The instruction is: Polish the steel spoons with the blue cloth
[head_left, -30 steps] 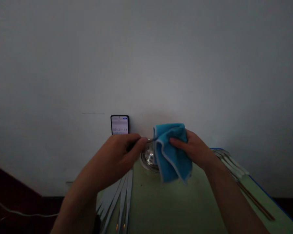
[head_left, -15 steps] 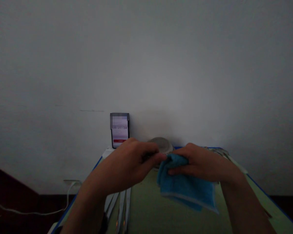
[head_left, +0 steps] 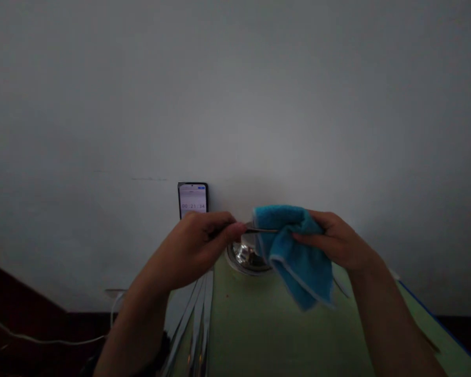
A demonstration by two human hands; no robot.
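Observation:
Between finger and thumb, my left hand [head_left: 204, 243] pinches one end of a thin metal utensil [head_left: 262, 230], held level above the table. Its other end runs into a blue cloth [head_left: 298, 262], so what kind of utensil it is stays hidden. My right hand [head_left: 339, 241] grips the folded cloth around that covered end, and the cloth's loose corner hangs down. Behind and below the utensil stands a round shiny metal object [head_left: 247, 259], partly covered by the cloth.
Several long metal pieces of cutlery [head_left: 198, 319] lie side by side at the left of the green tabletop [head_left: 282, 335]. A phone [head_left: 192, 198] showing a timer leans on the wall. A white cable [head_left: 55, 342] runs at lower left. Another metal piece [head_left: 340, 287] lies beside my right wrist.
Both hands have risen slightly and moved apart, my left hand leftward. A length of the metal utensil now shows between them. The cloth has lifted and shifted over it.

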